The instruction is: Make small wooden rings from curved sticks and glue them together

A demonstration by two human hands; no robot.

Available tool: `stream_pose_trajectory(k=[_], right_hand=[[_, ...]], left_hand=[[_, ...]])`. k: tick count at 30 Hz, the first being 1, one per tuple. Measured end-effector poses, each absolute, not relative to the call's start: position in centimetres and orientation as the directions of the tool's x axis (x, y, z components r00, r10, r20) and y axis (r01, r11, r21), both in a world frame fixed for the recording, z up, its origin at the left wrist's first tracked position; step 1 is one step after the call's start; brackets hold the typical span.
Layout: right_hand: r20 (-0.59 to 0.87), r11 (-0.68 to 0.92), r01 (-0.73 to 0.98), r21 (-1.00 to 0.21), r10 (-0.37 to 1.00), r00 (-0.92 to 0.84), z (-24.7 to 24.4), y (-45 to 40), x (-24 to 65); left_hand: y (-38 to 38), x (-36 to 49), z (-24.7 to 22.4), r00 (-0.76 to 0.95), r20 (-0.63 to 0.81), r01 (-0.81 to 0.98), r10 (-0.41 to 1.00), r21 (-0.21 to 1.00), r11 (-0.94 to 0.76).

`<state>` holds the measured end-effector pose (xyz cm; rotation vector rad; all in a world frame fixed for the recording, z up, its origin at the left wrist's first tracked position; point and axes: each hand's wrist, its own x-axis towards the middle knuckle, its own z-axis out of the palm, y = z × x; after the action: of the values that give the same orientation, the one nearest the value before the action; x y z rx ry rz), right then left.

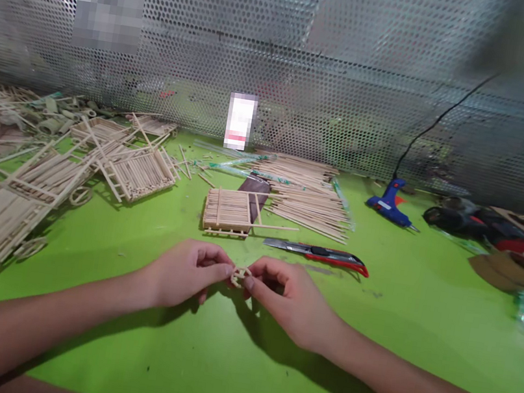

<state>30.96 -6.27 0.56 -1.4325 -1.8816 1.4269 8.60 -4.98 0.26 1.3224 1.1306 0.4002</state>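
Observation:
Between my two hands is a small wooden wheel (241, 275) with spokes, held above the green table (197, 364). My left hand (186, 274) pinches its left edge between thumb and fingers. The opposite edge is gripped by the thumb and fingertips of my right hand (286, 298). Just beyond them lies a little cart body (228, 210) made of wooden sticks, with two shafts pointing right. A utility knife (320, 254) with a red and black handle rests on the table past my right hand, blade toward the left.
Several stick carts (140, 172) crowd the left side, some with wheels (30, 247). Loose sticks (308, 197) form a pile behind the knife. A blue glue gun (392, 205) with a cord and a brown tape roll (507, 269) lie at right. Perforated metal sheet (311, 66) closes off the back.

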Motion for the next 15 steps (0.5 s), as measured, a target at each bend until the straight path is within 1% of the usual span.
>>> stream_pose_trajectory(k=[4, 8, 12, 15], right_hand=[[-0.274, -0.044, 0.486, -0.873, 0.868, -0.414, 0.72, -6.22, 30.83], [-0.257, -0.006, 0.496, -0.869, 0.86, -0.441, 0.74, -6.27, 30.92], [-0.193, 0.083, 0.533, -0.842, 0.876, -0.441, 0.5, -6.13, 31.38], [-0.167, 0.094, 0.518, -0.85, 0.885, -0.434, 0.33, -6.02, 31.5]], left_hand=[[-5.06, 8.5, -0.04, 0.461, -0.371, 0.346, 0.806, 0.912, 0.221], [-5.34, 8.87, 0.19, 0.467, -0.317, 0.35, 0.826, 0.924, 0.156], [-5.21, 8.79, 0.21, 0.452, -0.336, 0.333, 0.826, 0.923, 0.193], [-4.99, 8.83, 0.13, 0.43, -0.352, 0.314, 0.832, 0.922, 0.227]])
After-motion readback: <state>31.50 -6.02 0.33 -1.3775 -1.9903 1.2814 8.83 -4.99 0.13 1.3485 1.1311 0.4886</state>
